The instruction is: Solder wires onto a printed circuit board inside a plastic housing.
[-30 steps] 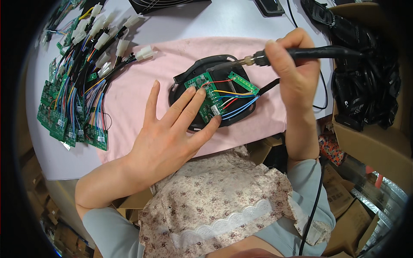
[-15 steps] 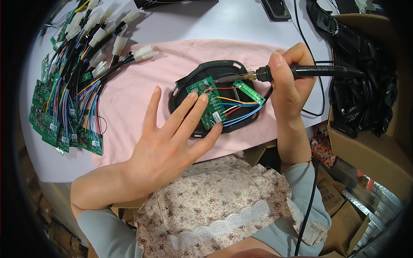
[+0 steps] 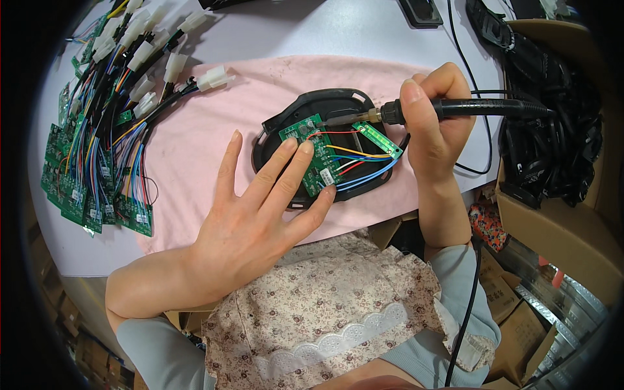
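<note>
A green circuit board [image 3: 316, 158] lies in a black plastic housing [image 3: 305, 103] on a pink cloth [image 3: 195, 162]. My left hand [image 3: 257, 201] is spread, its fingertips pressing the board's left and lower edges. In my right hand [image 3: 437, 127] is a soldering iron [image 3: 468, 108], gripped like a pen. Its tip reaches the board's upper end; whether it touches a pad is too small to tell. Red, yellow, blue and white wires join the board to a small green strip board [image 3: 375, 138] at the housing's right side.
At the left, a pile of green boards [image 3: 78, 175] has bundled wires and white connectors [image 3: 214, 78]. To the right, a cardboard box [image 3: 559, 234] holds black cabled parts [image 3: 539, 143]. A dark rectangular device [image 3: 420, 12] lies at the back. The iron's cable runs off rightward.
Very little differs. The soldering iron and my right hand have shifted slightly; my left hand stays on the board.
</note>
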A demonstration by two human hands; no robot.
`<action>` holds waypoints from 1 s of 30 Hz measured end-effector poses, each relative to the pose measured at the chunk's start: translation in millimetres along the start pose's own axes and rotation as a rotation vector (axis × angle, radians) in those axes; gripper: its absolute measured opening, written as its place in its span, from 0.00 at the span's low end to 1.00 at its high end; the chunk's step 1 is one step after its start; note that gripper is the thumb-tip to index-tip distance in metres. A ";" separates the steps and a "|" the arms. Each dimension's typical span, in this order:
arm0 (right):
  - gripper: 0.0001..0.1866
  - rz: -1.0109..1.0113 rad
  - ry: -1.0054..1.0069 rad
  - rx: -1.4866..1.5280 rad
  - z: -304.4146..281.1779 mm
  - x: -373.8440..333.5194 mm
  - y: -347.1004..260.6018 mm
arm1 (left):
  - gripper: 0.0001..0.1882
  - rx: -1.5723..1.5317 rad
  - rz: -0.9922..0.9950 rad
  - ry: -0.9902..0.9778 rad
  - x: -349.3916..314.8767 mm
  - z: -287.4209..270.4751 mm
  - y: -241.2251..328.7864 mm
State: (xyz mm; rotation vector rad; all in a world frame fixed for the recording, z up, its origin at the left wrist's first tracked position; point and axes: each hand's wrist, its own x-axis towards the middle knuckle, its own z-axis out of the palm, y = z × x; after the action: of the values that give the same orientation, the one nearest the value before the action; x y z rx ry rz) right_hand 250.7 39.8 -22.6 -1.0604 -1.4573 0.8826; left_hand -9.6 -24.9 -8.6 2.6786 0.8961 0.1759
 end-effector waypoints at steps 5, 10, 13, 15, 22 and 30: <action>0.15 0.002 -0.006 0.002 -0.5 -0.1 -0.7 | 0.26 -0.019 0.005 0.000 0.5 -2.9 0.6; 0.15 -0.006 -0.009 -0.008 -0.4 0.5 -0.8 | 0.25 -0.019 0.005 -0.002 1.0 -4.3 0.4; 0.15 0.019 -0.011 0.022 1.1 -0.3 -2.1 | 0.25 -0.021 0.005 -0.002 0.8 -4.1 0.2; 0.16 0.004 -0.022 0.041 1.2 -0.1 -1.4 | 0.25 -0.024 0.005 0.000 0.6 -4.0 0.3; 0.16 -0.005 -0.029 0.035 1.4 -1.0 -1.5 | 0.26 -0.026 0.008 -0.001 -0.4 -3.6 0.3; 0.15 -0.009 -0.045 0.026 -0.8 0.3 -1.6 | 0.28 -0.031 0.011 -0.007 0.3 -4.2 -0.2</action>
State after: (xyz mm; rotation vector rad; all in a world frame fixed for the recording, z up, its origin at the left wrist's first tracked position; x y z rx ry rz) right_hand 251.3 39.5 -20.8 -1.0194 -1.4829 0.9219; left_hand -10.3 -23.6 -4.8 2.6543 0.8697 0.1816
